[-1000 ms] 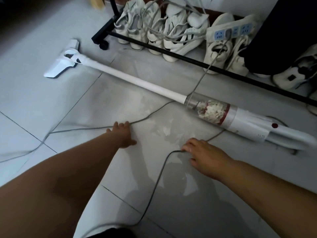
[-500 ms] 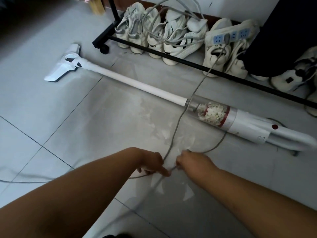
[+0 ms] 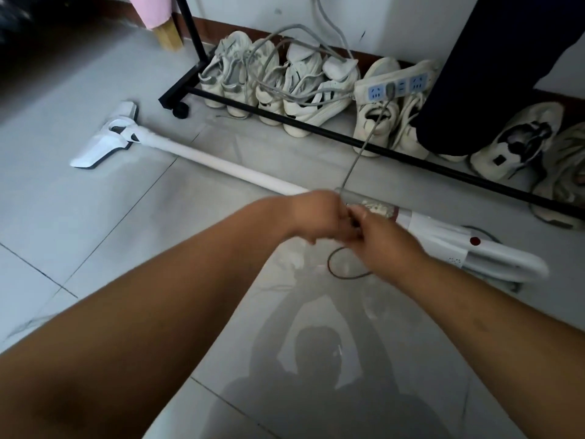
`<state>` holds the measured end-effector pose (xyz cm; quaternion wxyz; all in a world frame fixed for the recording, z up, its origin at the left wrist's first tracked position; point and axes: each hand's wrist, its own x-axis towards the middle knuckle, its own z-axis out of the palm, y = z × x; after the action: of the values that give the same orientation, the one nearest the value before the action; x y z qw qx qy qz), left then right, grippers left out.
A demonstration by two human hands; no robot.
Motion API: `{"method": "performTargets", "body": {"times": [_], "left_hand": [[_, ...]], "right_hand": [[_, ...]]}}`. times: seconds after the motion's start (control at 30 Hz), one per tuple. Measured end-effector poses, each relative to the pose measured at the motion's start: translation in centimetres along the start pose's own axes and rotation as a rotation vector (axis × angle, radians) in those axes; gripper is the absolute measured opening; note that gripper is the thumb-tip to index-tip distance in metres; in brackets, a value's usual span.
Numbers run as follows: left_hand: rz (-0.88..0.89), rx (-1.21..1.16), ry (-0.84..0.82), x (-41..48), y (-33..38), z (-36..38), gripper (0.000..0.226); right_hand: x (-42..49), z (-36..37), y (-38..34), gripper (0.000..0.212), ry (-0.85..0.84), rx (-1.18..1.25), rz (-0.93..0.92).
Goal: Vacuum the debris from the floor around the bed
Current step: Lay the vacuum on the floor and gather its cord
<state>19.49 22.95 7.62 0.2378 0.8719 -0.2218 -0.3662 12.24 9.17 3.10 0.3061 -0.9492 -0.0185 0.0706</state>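
Note:
A white stick vacuum (image 3: pixel 221 163) lies flat on the grey tiled floor, its floor head (image 3: pixel 104 137) at the left and its handle (image 3: pixel 493 258) at the right. White debris fills its clear dust cup (image 3: pixel 380 209). A grey power cord (image 3: pixel 361 153) runs from a white power strip (image 3: pixel 395 85) down to my hands. My left hand (image 3: pixel 316 213) and my right hand (image 3: pixel 380 239) meet just in front of the dust cup, both closed on the cord. A loop of cord (image 3: pixel 342 270) hangs below them.
A black clothes rack base (image 3: pixel 316 126) on wheels crosses the floor behind the vacuum, with several white sneakers (image 3: pixel 294 83) lined up along the wall. Dark clothing (image 3: pixel 493 74) hangs at the right. A pink cloth and a wooden leg (image 3: pixel 167 36) stand at the back left.
Both hands have come together and risen from the floor toward the dust cup, gathering the cord. The long stretch of cord on the left tiles is gone.

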Motion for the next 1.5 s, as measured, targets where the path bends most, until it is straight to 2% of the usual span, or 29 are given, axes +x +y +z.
{"method": "performTargets", "body": {"times": [0.03, 0.07, 0.13, 0.23, 0.3, 0.37, 0.4, 0.47, 0.53, 0.6, 0.7, 0.77, 0.83, 0.87, 0.9, 0.97, 1.0, 1.07, 1.13, 1.2, 1.23, 1.27, 1.33, 1.37, 1.43, 1.5], "left_hand": [[0.022, -0.042, 0.06, 0.1, 0.2, -1.0, 0.021], [0.025, -0.036, 0.093, 0.2, -0.3, -1.7, 0.022], [-0.05, 0.137, 0.086, 0.2, -2.7, -2.1, 0.024], [-0.327, 0.437, 0.025, -1.0, -9.6, -1.1, 0.032], [-0.503, 0.444, -0.046, -2.4, -14.2, -0.4, 0.037], [-0.656, 0.077, -0.005, -3.6, -15.5, -0.7, 0.039], [-0.67, -0.142, 0.095, -3.4, -15.3, -1.2, 0.037], [-0.594, -0.525, 0.349, -2.3, -13.1, -3.2, 0.034], [-0.42, -0.888, 0.52, -0.9, -8.8, -5.8, 0.035], [-0.199, -1.322, 0.472, -0.1, -3.6, -7.4, 0.04], [0.122, -1.771, 0.233, -0.1, 2.9, -8.3, 0.05], [0.231, -1.927, 0.106, -0.2, 5.7, -7.9, 0.053], [0.235, -1.99, 0.031, -0.2, 6.8, -7.2, 0.052], [0.201, -1.974, 0.028, -0.1, 6.6, -6.9, 0.05], [0.15, -1.93, 0.053, -0.1, 5.9, -6.7, 0.048], [0.005, -1.753, 0.139, 0.0, 3.6, -5.9, 0.041], [-0.092, -1.618, 0.198, 0.2, 2.1, -5.3, 0.038], [-0.309, -1.286, 0.324, 0.6, -1.5, -3.7, 0.031], [-0.515, -0.911, 0.394, 0.9, -5.2, -1.6, 0.026], [-0.61, -0.541, 0.363, 1.0, -8.3, 0.4, 0.023], [-0.632, -0.446, 0.336, 0.9, -9.4, 1.3, 0.016], [-0.671, -0.384, 0.327, 0.9, -10.3, 2.1, 0.03], [-0.724, -0.364, 0.32, 0.9, -11.4, 3.6, 0.084], [-0.693, -0.403, 0.327, 1.2, -11.8, 4.2, 0.1], [-0.577, -0.522, 0.298, 1.9, -12.2, 5.3, 0.12], [-0.477, -0.519, 0.249, 3.1, -12.3, 6.1, 0.135]], "right_hand": [[0.7, -0.9, 0.6, 0.016, 0.072, -0.026, 0.085], [1.1, -1.7, 1.5, 0.012, 0.128, -0.027, 0.166], [1.1, -3.2, 3.8, 0.022, 0.168, 0.06, 0.335], [0.1, -3.5, 6.3, 0.026, 0.134, 0.201, 0.511], [-0.7, -2.6, 6.7, 0.025, 0.086, 0.188, 0.529], [-1.1, -1.7, 6.4, 0.024, -0.001, 0.114, 0.515], [-1.2, -1.5, 6.1, 0.021, -0.058, 0.049, 0.489], [-1.3, -1.6, 5.2, 0.017, -0.162, -0.032, 0.428], [-1.1, -2.0, 4.0, 0.035, -0.237, 0.039, 0.355], [-0.7, -2.1, 2.5, 0.064, -0.292, 0.108, 0.258], [0.1, -1.8, 0.6, 0.112, -0.241, 0.237, 0.218], [0.6, -1.7, 0.3, 0.123, -0.113, 0.407, 0.277], [0.8, -2.0, 0.6, 0.122, 0.027, 0.532, 0.353], [0.8, -2.1, 0.9, 0.115, 0.081, 0.57, 0.386], [0.7, -2.2, 1.3, 0.1, 0.125, 0.589, 0.408], [0.6, -2.8, 2.2, 0.045, 0.219, 0.557, 0.425], [0.5, -3.1, 2.6, 0.025, 0.256, 0.505, 0.437], [0.4, -3.5, 3.4, 0.021, 0.27, 0.375, 0.429], [0.3, -3.6, 3.6, 0.02, 0.205, 0.304, 0.423], [-0.1, -3.1, 3.5, 0.022, 0.117, 0.31, 0.434], [-0.3, -2.8, 3.3, 0.023, 0.084, 0.297, 0.442], [-0.5, -2.5, 3.3, 0.023, 0.061, 0.26, 0.448], [-0.6, -2.0, 3.3, 0.023, 0.031, 0.193, 0.462], [-0.6, -1.8, 3.4, 0.022, 0.02, 0.181, 0.471], [-0.8, -1.4, 3.7, 0.021, 0.006, 0.194, 0.496], [-0.9, -1.2, 4.1, 0.022, -0.001, 0.236, 0.518]]}}
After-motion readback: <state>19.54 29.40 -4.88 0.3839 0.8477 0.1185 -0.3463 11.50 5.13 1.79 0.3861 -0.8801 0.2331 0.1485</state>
